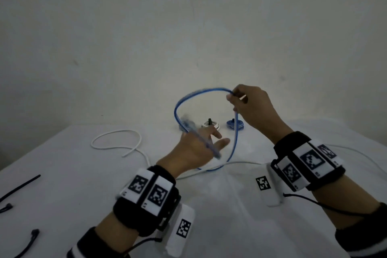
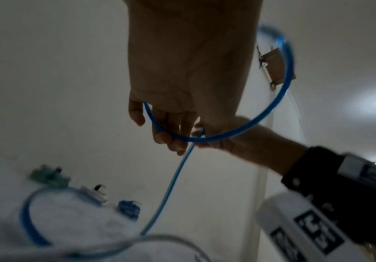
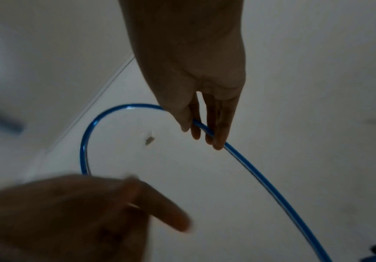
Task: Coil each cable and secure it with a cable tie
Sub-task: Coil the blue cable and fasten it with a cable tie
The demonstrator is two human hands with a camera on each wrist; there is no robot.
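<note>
A blue cable arcs in the air as one big loop between my hands, and its lower bend sags to the table. My right hand is raised and pinches the top of the loop; in the right wrist view the cable passes between that hand's thumb and fingers. Lower and nearer, my left hand has the cable's end part lying across its nearly straight fingers, with the thumb over it. The picture there is blurred.
A loose white cable winds over the white-clothed table. Small tied coils, one white and one blue, sit at the back. Black cable ties lie at the left edge.
</note>
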